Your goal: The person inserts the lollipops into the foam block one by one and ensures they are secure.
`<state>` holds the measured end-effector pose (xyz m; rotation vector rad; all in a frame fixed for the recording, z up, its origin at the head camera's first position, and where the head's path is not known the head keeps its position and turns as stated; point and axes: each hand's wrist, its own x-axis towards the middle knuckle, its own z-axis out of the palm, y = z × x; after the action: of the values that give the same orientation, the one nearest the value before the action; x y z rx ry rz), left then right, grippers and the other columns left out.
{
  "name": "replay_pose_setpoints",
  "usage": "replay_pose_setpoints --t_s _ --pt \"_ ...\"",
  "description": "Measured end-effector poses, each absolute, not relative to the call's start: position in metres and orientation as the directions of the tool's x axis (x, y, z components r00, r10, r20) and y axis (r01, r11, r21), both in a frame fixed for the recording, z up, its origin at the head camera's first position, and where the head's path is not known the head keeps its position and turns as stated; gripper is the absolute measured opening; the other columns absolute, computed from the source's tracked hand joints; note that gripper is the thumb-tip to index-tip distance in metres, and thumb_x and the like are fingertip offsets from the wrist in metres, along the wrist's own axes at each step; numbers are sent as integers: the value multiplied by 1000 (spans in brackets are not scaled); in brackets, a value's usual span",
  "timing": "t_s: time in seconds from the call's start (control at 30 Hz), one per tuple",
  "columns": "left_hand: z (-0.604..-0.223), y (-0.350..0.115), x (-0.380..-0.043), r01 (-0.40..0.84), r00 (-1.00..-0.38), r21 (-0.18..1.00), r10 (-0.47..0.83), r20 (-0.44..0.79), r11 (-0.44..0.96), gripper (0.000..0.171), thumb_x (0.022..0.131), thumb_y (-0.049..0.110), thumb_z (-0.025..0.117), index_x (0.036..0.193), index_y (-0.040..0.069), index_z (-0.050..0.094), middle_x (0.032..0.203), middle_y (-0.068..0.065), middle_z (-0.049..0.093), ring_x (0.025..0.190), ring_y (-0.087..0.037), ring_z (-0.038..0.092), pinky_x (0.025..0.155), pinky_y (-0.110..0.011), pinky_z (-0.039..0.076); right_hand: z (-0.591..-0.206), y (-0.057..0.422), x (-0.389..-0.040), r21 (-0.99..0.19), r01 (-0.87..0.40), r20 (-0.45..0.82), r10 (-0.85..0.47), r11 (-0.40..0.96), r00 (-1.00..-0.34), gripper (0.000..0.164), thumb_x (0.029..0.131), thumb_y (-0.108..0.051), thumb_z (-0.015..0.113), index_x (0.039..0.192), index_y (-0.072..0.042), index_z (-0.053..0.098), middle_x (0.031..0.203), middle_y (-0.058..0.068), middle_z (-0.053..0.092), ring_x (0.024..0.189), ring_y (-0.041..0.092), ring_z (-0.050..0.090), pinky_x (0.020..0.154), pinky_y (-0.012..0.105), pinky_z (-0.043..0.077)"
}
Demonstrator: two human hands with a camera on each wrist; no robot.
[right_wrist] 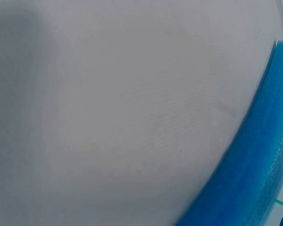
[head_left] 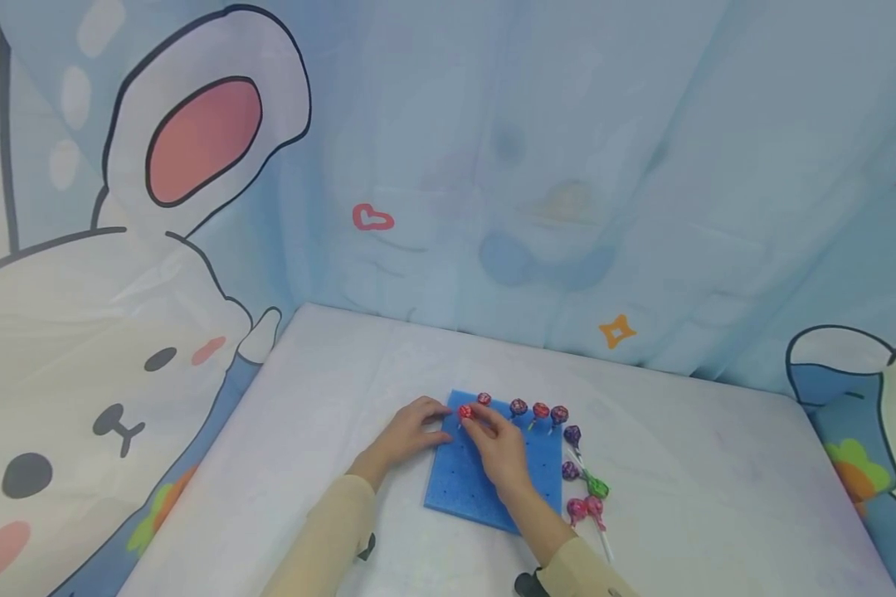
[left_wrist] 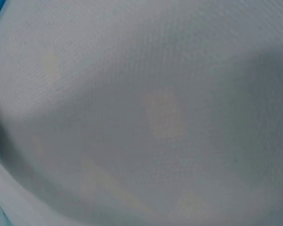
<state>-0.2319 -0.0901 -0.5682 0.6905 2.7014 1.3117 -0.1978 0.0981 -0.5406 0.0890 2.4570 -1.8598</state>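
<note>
In the head view a blue foam board with small holes lies on the table. My right hand reaches over it and pinches a red-wrapped lollipop near the board's upper left. At the left edge, my left hand touches the board with its fingers fairly straight. Along the far edge stand several lollipops: a red one, a dark one, another red one and a dark red one. In the right wrist view only the foam board's side shows clearly.
Right of the board lie loose lollipops: purple ones, a green one and pink ones. White cloth covers the table. A printed curtain hangs behind. The left wrist view shows mostly cloth.
</note>
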Motion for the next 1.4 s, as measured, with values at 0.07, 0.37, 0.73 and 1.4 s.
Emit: replay_pose_setpoints --t_s 0.07,0.37,0.73,1.4 --pt "-567 -90 -231 368 -897 760 420 138 536 43 89 23 73 126 4 61 121 -8 61 116 -23 58 102 -38 46 -540 98 -197 -959 87 -87 10 268 -996 43 93 -34 68 130 -14 63 128 8 63 121 27 59 96 38 50" --pt "-566 -90 -231 350 -903 762 413 118 546 43 90 23 72 127 4 61 122 -9 61 118 -23 57 104 -37 45 -540 104 -197 -962 107 -111 -2 252 -994 44 92 -34 68 131 -14 62 131 7 62 122 26 58 98 39 49" --pt "-565 -89 -231 331 -908 770 406 102 546 43 90 24 73 127 5 61 122 -7 60 118 -22 57 104 -36 45 -530 124 -184 -966 114 -120 -12 232 -993 42 93 -33 67 131 -13 62 131 6 62 123 24 57 97 35 49" --pt "-566 -90 -232 309 -908 768 413 64 561 44 90 25 72 128 8 60 125 -6 59 120 -21 55 105 -35 44 -520 176 -147 -844 -18 37 24 537 -999 38 95 -24 67 130 -11 61 127 9 64 117 22 62 91 25 53"
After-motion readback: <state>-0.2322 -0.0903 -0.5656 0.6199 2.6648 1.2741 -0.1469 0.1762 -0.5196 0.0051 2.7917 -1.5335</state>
